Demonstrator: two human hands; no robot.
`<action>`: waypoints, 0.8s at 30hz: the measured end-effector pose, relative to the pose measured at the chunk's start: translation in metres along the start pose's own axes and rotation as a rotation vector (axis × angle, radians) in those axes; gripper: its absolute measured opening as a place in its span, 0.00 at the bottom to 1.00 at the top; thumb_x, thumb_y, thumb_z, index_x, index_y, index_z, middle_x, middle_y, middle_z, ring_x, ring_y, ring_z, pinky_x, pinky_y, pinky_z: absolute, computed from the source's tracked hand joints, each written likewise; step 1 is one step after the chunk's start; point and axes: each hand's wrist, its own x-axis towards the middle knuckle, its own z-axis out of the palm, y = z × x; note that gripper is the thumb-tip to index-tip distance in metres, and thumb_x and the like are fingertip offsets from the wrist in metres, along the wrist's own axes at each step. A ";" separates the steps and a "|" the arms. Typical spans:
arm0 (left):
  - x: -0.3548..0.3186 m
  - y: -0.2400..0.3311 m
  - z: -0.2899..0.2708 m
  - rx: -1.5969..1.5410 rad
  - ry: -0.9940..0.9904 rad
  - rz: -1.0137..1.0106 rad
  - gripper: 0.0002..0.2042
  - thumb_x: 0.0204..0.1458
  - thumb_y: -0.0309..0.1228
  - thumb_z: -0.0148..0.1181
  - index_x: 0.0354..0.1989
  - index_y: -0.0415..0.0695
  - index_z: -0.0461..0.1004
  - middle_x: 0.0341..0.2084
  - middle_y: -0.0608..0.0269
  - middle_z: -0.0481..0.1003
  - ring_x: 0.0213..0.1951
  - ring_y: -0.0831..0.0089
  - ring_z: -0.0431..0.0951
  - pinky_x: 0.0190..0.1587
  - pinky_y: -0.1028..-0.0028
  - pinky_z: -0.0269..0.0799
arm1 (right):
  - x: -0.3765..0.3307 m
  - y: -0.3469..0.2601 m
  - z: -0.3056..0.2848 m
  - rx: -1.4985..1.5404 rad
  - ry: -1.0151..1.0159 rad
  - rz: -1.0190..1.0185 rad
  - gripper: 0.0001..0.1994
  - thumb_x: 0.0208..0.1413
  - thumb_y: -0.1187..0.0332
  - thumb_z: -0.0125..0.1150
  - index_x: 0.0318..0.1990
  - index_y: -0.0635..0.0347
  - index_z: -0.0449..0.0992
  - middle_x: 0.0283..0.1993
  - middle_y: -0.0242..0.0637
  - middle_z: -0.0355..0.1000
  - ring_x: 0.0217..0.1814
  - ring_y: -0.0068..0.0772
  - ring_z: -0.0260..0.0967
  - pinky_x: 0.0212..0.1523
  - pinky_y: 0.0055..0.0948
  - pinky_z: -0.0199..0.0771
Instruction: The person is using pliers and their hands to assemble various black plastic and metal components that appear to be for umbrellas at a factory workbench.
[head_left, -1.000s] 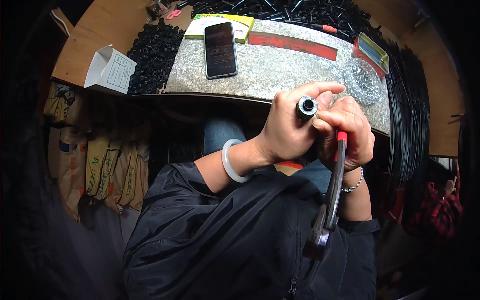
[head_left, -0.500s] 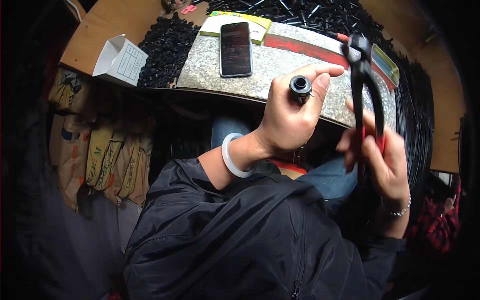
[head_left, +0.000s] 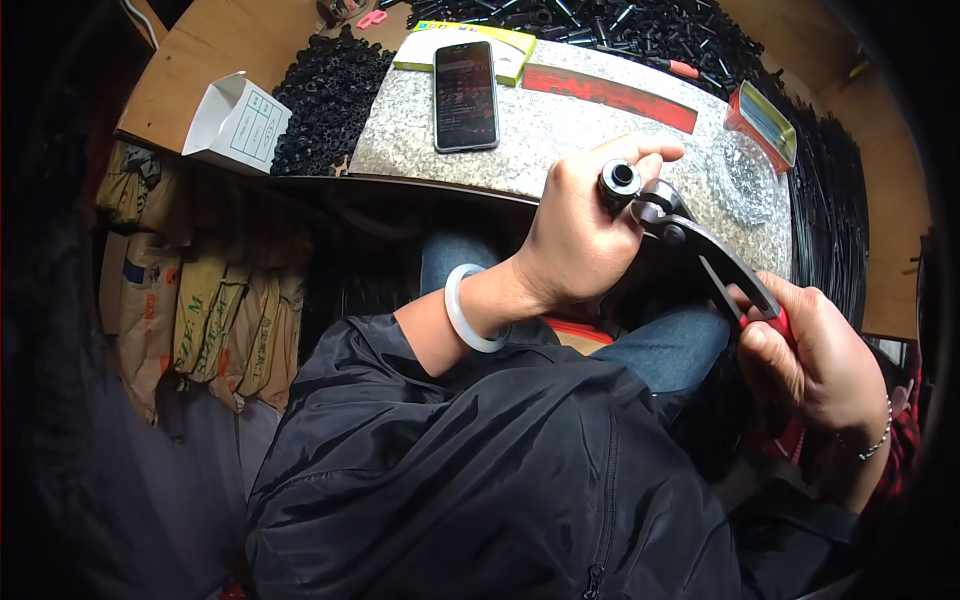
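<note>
The left hand (head_left: 575,235) grips a short black cylindrical tube piece (head_left: 618,180) between thumb and fingers, just above the speckled stone slab's (head_left: 560,130) near edge. The right hand (head_left: 815,365) clasps red-handled metal pliers (head_left: 700,255), whose nose meets the tube's right side.

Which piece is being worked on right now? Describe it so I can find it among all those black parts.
Start at the speckled stone slab on the wooden bench, then drop to its near edge, where the left hand is raised. Pinched in its fingers is a short black tube with a metal ring at its open end, the pliers from the right hand meeting it. Unlike the loose black parts heaped behind, it is held up alone.
</note>
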 end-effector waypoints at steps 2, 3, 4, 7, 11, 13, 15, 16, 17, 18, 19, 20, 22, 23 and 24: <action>-0.001 -0.004 0.000 0.017 -0.008 0.043 0.09 0.53 0.23 0.47 0.38 0.34 0.73 0.22 0.64 0.70 0.22 0.85 0.65 0.24 0.81 0.59 | 0.003 0.005 0.003 0.101 -0.040 0.030 0.12 0.58 0.65 0.54 0.39 0.68 0.67 0.15 0.29 0.59 0.17 0.16 0.54 0.19 0.20 0.57; 0.001 -0.005 0.003 0.014 -0.034 0.095 0.11 0.59 0.28 0.46 0.42 0.36 0.74 0.13 0.79 0.63 0.18 0.92 0.59 0.19 0.85 0.51 | 0.000 0.007 0.005 0.204 -0.056 0.076 0.12 0.59 0.64 0.53 0.35 0.67 0.67 0.14 0.26 0.58 0.17 0.14 0.52 0.18 0.19 0.55; 0.003 -0.005 0.006 -0.003 -0.050 0.101 0.11 0.59 0.28 0.46 0.42 0.36 0.74 0.13 0.79 0.63 0.18 0.92 0.59 0.19 0.85 0.51 | -0.003 0.009 0.010 0.262 -0.059 0.055 0.12 0.60 0.64 0.51 0.31 0.64 0.66 0.15 0.23 0.57 0.17 0.12 0.50 0.18 0.17 0.53; 0.001 -0.004 0.002 -0.110 0.001 0.011 0.12 0.60 0.29 0.44 0.42 0.36 0.74 0.12 0.79 0.63 0.16 0.92 0.58 0.18 0.85 0.50 | 0.013 0.022 0.022 0.239 -0.014 -0.209 0.12 0.60 0.63 0.49 0.33 0.66 0.66 0.17 0.29 0.60 0.18 0.15 0.55 0.21 0.19 0.60; 0.005 0.007 0.001 -0.143 -0.013 -0.020 0.12 0.60 0.29 0.44 0.42 0.36 0.74 0.12 0.79 0.64 0.16 0.92 0.59 0.19 0.86 0.51 | 0.013 0.021 0.022 0.146 0.045 -0.215 0.14 0.61 0.62 0.48 0.34 0.68 0.66 0.15 0.34 0.61 0.17 0.22 0.55 0.21 0.24 0.60; 0.005 0.003 0.002 -0.108 -0.013 0.027 0.12 0.60 0.29 0.44 0.41 0.36 0.74 0.13 0.78 0.64 0.17 0.92 0.60 0.19 0.85 0.52 | 0.006 0.013 0.019 0.023 0.133 -0.193 0.15 0.61 0.63 0.47 0.31 0.68 0.64 0.13 0.37 0.57 0.15 0.23 0.52 0.18 0.28 0.56; 0.005 0.000 0.000 -0.018 0.005 0.118 0.10 0.58 0.27 0.46 0.39 0.37 0.74 0.15 0.75 0.67 0.19 0.90 0.61 0.22 0.84 0.55 | 0.004 -0.001 0.010 -0.035 0.120 -0.089 0.14 0.60 0.64 0.49 0.29 0.69 0.64 0.13 0.40 0.57 0.15 0.27 0.52 0.18 0.29 0.55; 0.004 0.000 0.001 0.030 0.017 0.172 0.09 0.57 0.26 0.48 0.38 0.36 0.74 0.16 0.74 0.68 0.20 0.90 0.62 0.22 0.84 0.56 | 0.003 -0.002 0.011 -0.121 0.175 -0.126 0.13 0.59 0.66 0.51 0.30 0.70 0.64 0.14 0.45 0.58 0.14 0.33 0.52 0.19 0.30 0.55; 0.004 0.000 0.003 0.065 0.020 0.229 0.08 0.56 0.25 0.49 0.38 0.36 0.74 0.16 0.74 0.68 0.21 0.90 0.62 0.23 0.84 0.56 | -0.004 -0.006 0.011 -0.216 0.257 -0.144 0.12 0.58 0.67 0.52 0.30 0.70 0.64 0.14 0.47 0.58 0.14 0.37 0.52 0.19 0.31 0.56; 0.008 0.002 0.004 0.111 0.028 0.301 0.07 0.55 0.23 0.51 0.39 0.35 0.74 0.18 0.71 0.70 0.21 0.89 0.62 0.23 0.84 0.56 | -0.009 -0.010 0.012 -0.311 0.336 -0.162 0.12 0.57 0.68 0.53 0.30 0.70 0.64 0.15 0.49 0.58 0.15 0.40 0.52 0.20 0.31 0.56; 0.009 0.005 0.003 0.103 0.003 0.256 0.07 0.54 0.23 0.52 0.39 0.35 0.74 0.19 0.70 0.70 0.21 0.89 0.63 0.23 0.84 0.57 | -0.009 -0.010 0.010 -0.360 0.331 -0.143 0.11 0.56 0.69 0.54 0.32 0.70 0.64 0.16 0.50 0.60 0.16 0.46 0.57 0.21 0.33 0.58; 0.008 0.008 -0.001 0.113 -0.006 0.207 0.07 0.54 0.22 0.52 0.39 0.35 0.74 0.20 0.69 0.71 0.21 0.88 0.64 0.22 0.83 0.57 | -0.002 -0.007 0.011 -0.358 0.317 -0.160 0.11 0.56 0.69 0.54 0.32 0.70 0.64 0.16 0.50 0.60 0.16 0.46 0.57 0.21 0.33 0.58; 0.013 0.003 -0.007 0.105 -0.002 0.297 0.08 0.52 0.20 0.52 0.41 0.37 0.74 0.21 0.69 0.73 0.22 0.87 0.67 0.25 0.85 0.61 | 0.011 0.007 0.017 -0.324 0.392 -0.277 0.10 0.55 0.69 0.55 0.34 0.69 0.64 0.18 0.51 0.61 0.20 0.52 0.62 0.24 0.36 0.60; 0.022 0.002 -0.012 0.172 -0.011 0.405 0.09 0.53 0.20 0.52 0.42 0.37 0.74 0.22 0.68 0.73 0.23 0.87 0.69 0.27 0.85 0.63 | 0.015 0.013 0.014 -0.295 0.349 -0.252 0.11 0.55 0.68 0.54 0.39 0.67 0.64 0.26 0.53 0.66 0.28 0.53 0.67 0.28 0.37 0.64; 0.024 0.008 -0.017 0.038 -0.002 0.221 0.10 0.54 0.23 0.50 0.43 0.38 0.74 0.18 0.72 0.71 0.19 0.88 0.67 0.22 0.86 0.60 | 0.030 0.037 0.016 -0.314 0.427 -0.334 0.12 0.56 0.66 0.53 0.41 0.66 0.64 0.32 0.55 0.67 0.32 0.53 0.68 0.31 0.38 0.65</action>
